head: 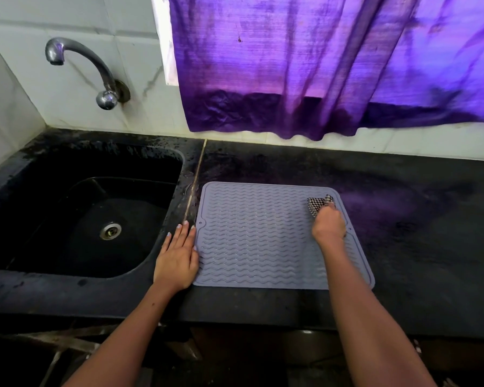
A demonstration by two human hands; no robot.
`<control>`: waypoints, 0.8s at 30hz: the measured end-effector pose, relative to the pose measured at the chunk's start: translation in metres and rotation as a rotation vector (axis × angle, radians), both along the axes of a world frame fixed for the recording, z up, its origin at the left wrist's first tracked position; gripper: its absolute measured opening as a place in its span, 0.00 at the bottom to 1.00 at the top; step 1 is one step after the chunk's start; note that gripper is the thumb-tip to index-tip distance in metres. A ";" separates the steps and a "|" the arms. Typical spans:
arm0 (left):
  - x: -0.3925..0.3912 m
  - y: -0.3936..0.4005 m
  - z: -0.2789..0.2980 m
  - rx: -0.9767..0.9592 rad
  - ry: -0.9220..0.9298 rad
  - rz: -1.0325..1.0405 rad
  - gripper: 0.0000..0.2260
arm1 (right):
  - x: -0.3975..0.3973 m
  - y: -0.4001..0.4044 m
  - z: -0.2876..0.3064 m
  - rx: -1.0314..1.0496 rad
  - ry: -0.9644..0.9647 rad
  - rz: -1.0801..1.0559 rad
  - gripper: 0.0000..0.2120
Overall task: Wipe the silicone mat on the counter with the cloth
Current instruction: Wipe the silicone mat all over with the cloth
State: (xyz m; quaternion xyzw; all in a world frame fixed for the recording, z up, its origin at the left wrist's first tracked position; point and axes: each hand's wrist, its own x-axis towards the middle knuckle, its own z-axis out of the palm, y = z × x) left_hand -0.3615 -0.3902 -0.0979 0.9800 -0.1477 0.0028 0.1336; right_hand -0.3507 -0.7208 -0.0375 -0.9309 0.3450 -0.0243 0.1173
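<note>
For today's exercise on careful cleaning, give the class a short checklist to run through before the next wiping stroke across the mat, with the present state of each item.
1. Cloth in hand: the right hand grips the checked cloth. Ok.
2. Cloth on the mat: it lies at the far right corner of the silicone mat. Ok.
3. Mat steadied: the left hand lies flat on the counter against the mat's left edge. Ok.
4. Mat flat on the counter, no corner visibly lifted. Ok.
5. Stroke path: nothing stands on the ribbed surface to the left. Ok.
6. Cloth damp or dry, mat clean or dirty: cannot tell.
</note>
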 end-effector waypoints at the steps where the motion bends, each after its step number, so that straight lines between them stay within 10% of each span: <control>1: 0.000 0.000 0.000 -0.005 0.001 0.001 0.38 | -0.004 0.000 0.000 -0.016 -0.010 -0.021 0.17; 24: 0.000 0.001 -0.001 0.027 0.023 -0.008 0.31 | -0.076 0.007 -0.004 0.022 -0.049 -0.142 0.16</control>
